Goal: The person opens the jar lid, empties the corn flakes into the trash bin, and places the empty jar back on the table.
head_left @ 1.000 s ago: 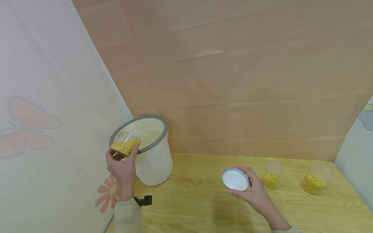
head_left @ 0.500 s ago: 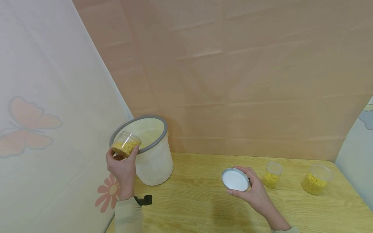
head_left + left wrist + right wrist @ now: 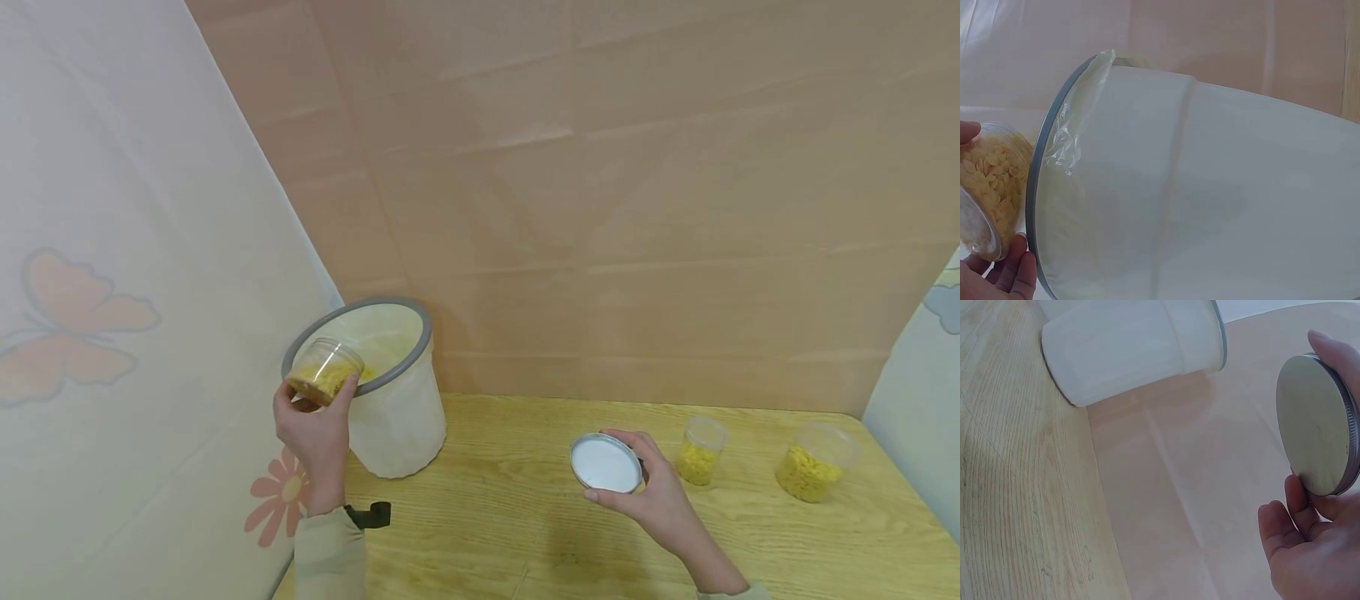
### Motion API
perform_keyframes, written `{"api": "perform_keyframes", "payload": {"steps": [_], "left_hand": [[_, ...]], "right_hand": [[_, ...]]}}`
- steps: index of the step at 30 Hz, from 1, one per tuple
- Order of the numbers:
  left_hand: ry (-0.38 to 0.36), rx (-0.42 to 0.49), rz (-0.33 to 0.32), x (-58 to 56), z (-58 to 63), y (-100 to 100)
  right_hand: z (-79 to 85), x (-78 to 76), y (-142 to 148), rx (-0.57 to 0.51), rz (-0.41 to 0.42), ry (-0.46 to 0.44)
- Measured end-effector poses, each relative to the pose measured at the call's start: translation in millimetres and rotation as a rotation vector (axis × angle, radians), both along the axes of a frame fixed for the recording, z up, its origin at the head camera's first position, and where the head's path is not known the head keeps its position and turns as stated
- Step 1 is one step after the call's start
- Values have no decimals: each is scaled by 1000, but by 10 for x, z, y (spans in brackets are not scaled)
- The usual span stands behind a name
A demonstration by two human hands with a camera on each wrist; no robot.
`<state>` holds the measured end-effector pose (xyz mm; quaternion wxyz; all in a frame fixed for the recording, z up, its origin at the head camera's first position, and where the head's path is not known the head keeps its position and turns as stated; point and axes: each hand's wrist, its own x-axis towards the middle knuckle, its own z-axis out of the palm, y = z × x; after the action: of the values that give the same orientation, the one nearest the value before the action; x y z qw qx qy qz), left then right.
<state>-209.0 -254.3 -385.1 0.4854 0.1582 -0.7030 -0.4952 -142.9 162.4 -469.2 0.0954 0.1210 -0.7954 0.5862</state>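
Note:
My left hand (image 3: 317,446) grips a clear plastic jar (image 3: 324,371) partly filled with yellow flakes (image 3: 999,178). The jar lies tilted at the near rim of a white bin (image 3: 399,433), its mouth toward the inside, and some yellow shows just past that mouth. In the left wrist view, fingertips and thumb hold the jar from both sides, close to the bin's grey rim (image 3: 1034,187). Over the table, right of centre, my right hand (image 3: 663,504) pinches a round metal lid (image 3: 606,463) by its edge. Its white inner face shows in the head view.
Two more clear jars holding yellow pieces, a narrow one (image 3: 700,454) and a wider one (image 3: 812,467), stand on the right of the wooden table (image 3: 510,500). A pale plastic liner (image 3: 1072,137) folds over the bin's rim. Cloth walls (image 3: 600,208) enclose the table's back and sides.
Yellow flakes have shifted toward the jar's mouth, and some now show beyond it over the bin. The jar looks less full. Both hands stay nearly still.

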Motion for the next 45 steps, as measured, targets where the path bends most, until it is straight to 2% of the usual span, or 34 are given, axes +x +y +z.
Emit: {"api": "perform_keyframes", "payload": {"steps": [30,45], "left_hand": [[-35,-21,-9,-10,-32,-27],[-42,-29,-7,-26,-9,-11]], "right_hand": [[-32,-11,1,-6,18,-3],[-26,-10,9,-23,32,-14]]}}
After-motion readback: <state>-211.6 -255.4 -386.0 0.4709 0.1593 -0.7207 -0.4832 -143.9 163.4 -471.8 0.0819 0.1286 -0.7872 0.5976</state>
